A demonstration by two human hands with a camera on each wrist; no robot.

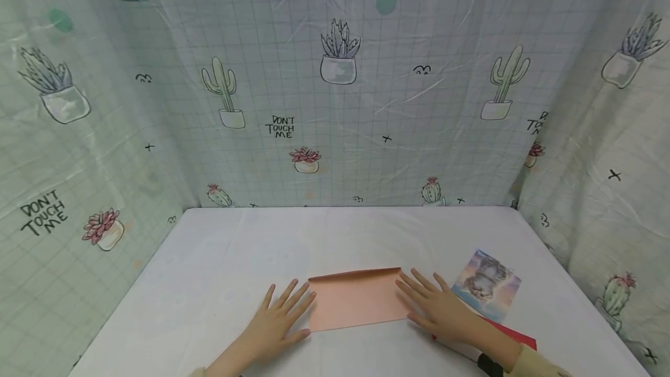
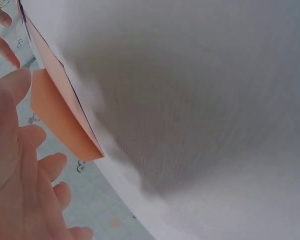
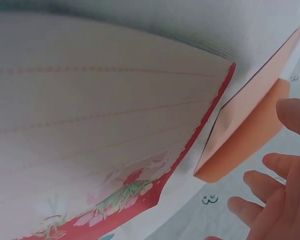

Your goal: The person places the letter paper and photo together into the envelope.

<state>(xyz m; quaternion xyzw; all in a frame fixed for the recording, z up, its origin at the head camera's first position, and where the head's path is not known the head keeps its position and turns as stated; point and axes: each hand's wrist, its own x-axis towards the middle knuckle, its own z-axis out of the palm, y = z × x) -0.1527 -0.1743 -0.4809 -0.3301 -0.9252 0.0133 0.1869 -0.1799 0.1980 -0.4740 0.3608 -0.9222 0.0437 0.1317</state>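
We pinch nothing: from the head view, our left hand and right hand are spread, at nine and three o'clock of the orange envelope, which lies near six o'clock. It looks light, thin and easily creased. From the left wrist, its flap stands raised at nine o'clock; we would hold the short sides. From the right wrist, the envelope is at three o'clock, beside lined paper.
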